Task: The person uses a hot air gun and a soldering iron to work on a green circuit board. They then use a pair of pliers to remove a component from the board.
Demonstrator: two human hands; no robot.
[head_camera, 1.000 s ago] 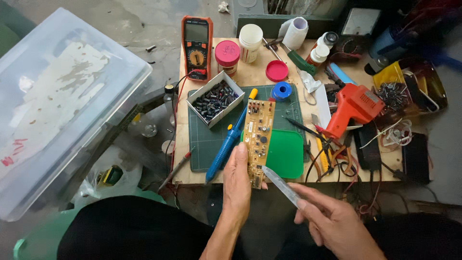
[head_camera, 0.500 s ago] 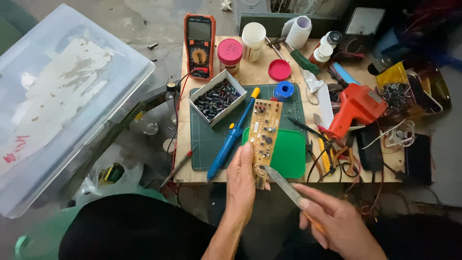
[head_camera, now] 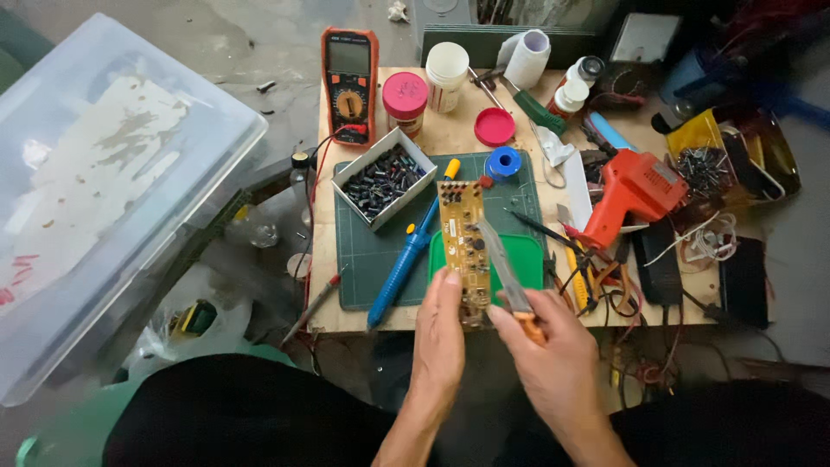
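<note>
My left hand (head_camera: pixel 439 337) holds the near end of a long yellow-brown circuit board (head_camera: pixel 462 233), which lies lengthwise over a dark green cutting mat (head_camera: pixel 367 251). My right hand (head_camera: pixel 558 367) grips a knife with an orange handle; its grey blade (head_camera: pixel 500 264) slants across the board's right edge, tip pointing away from me. A blue-handled soldering iron (head_camera: pixel 405 259) lies on the mat just left of the board.
A small wooden table (head_camera: pixel 450 138) carries a white box of dark capacitors (head_camera: pixel 383 180), an orange multimeter (head_camera: pixel 349 82), a red-lidded jar (head_camera: pixel 405 99), a blue solder spool (head_camera: pixel 502 162), an orange soldering gun (head_camera: pixel 635 192) and tangled wires. A clear plastic bin (head_camera: pixel 104 190) stands at left.
My right hand has swung the knife up and to the left, so the blade now lies against the board instead of pointing low beside it. The left hand keeps its hold.
</note>
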